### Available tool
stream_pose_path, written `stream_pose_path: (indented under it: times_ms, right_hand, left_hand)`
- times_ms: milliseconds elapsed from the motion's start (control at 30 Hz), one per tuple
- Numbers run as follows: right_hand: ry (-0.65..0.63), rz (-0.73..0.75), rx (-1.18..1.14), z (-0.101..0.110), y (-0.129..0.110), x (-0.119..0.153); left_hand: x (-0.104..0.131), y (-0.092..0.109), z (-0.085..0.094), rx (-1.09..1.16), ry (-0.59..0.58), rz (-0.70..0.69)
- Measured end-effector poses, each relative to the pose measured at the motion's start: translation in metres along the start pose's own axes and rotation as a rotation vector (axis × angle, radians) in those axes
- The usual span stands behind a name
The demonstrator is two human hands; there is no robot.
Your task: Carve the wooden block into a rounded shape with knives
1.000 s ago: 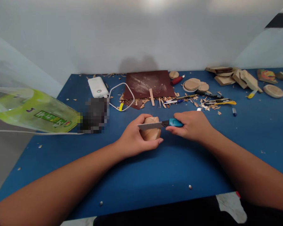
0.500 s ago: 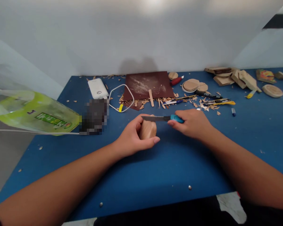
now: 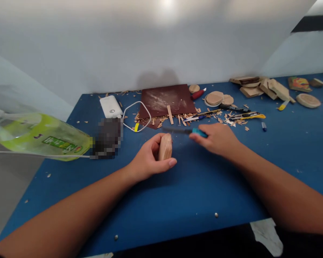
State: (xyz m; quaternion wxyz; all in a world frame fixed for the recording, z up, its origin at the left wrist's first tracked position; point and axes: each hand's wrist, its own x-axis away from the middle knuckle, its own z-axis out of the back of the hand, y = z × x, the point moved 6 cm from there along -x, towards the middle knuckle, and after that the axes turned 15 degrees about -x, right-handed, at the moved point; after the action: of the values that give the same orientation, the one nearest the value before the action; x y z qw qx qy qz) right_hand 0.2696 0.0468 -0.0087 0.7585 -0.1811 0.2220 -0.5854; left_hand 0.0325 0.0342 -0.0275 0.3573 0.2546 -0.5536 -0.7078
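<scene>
My left hand (image 3: 150, 154) is closed round a small, rounded block of pale wood (image 3: 165, 147), held on edge above the blue table, thumb along its near side. My right hand (image 3: 216, 138) grips the blue handle of a file (image 3: 196, 132). Its long, flat dark blade points left and is smeared by motion. The blade lies just past the block's top end; whether it touches the wood I cannot tell. Fine specks show beside the block's upper edge.
Behind my hands lie a brown mat (image 3: 167, 100), wood shavings, a wooden strip (image 3: 169, 114), a red-handled knife (image 3: 198, 94), pens and cutters. Wooden discs (image 3: 214, 98) and blocks (image 3: 278, 89) sit at right. A white power bank (image 3: 110, 106), cable and green bag (image 3: 43, 136) occupy the left.
The file has moved off the block's top toward its far side, and its blade is now blurred. The block is turned slightly, showing a narrower side. The whole view has shifted a little.
</scene>
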Motion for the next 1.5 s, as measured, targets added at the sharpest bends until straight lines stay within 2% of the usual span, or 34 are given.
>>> stream_pose_path:
  times_ms: [67,100,167,267,333,433,500,667,900,1200,1300,1500]
  right_hand:
    - [0.084,-0.063,0.019,0.011,0.010,-0.003]
    - [0.094,-0.049,-0.007,0.013,0.009,-0.003]
    - [0.039,0.043,-0.095,0.007,-0.002,0.002]
    - [-0.113,0.161,-0.159,-0.010,-0.021,0.011]
    - [-0.118,0.128,-0.101,-0.012,-0.019,0.009]
    - [0.001,-0.036,0.030,-0.001,0.000,-0.001]
    - [0.046,-0.083,0.040,0.006,0.007,-0.004]
    - [-0.007,0.025,-0.187,-0.001,-0.004,0.004]
    - [0.032,0.011,-0.277,-0.009,0.005,0.003]
    - [0.008,0.054,-0.289,-0.012,0.002,0.006]
    - [0.008,0.059,-0.304,-0.012,0.002,0.006]
    - [-0.004,0.096,-0.327,-0.014,-0.002,0.007]
  left_hand:
    - [0.000,-0.002,0.000,0.046,-0.012,-0.007]
    - [0.000,-0.004,-0.001,0.048,-0.018,-0.002]
    - [-0.001,-0.005,0.000,0.025,-0.012,0.012]
    - [-0.002,-0.004,0.001,-0.040,-0.014,0.029]
    - [-0.002,-0.002,0.001,-0.038,-0.022,0.028]
    - [-0.001,-0.003,0.002,0.033,-0.035,0.004]
    - [-0.002,-0.006,0.002,0.065,-0.047,-0.011]
    - [-0.008,-0.013,-0.002,0.188,-0.040,-0.001]
    - [-0.011,-0.009,-0.008,0.589,-0.052,0.191]
    - [-0.010,-0.015,-0.002,0.669,-0.030,0.262]
    - [-0.009,-0.015,-0.003,0.676,-0.052,0.252]
    - [-0.012,-0.013,-0.004,0.701,-0.111,0.145]
